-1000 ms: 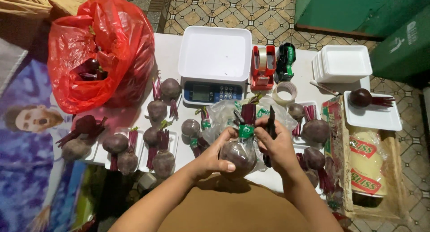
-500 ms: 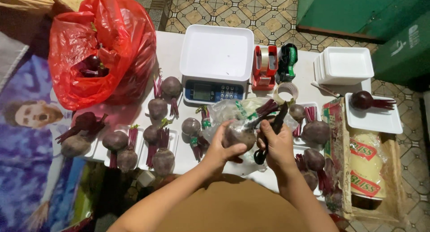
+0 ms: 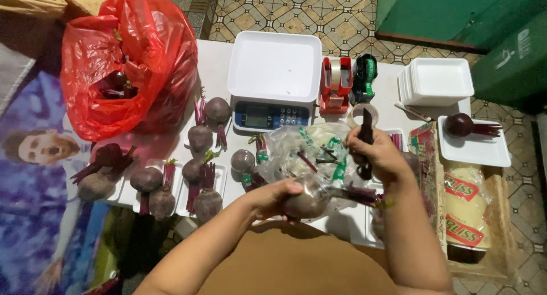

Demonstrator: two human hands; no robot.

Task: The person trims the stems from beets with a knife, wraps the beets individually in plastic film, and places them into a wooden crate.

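single head-worn view, looks steeply down from above the person's own forearms onto a white table [image 3: 219,55], far edge of table toward frame top with tiled floor [image 3: 296,10] beyond; close range, hands near frame centre, scale [image 3: 274,67] straight ahead, red bag [image 3: 131,61] upper left, stacked trays [image 3: 436,81] upper right; no second view to overlap with
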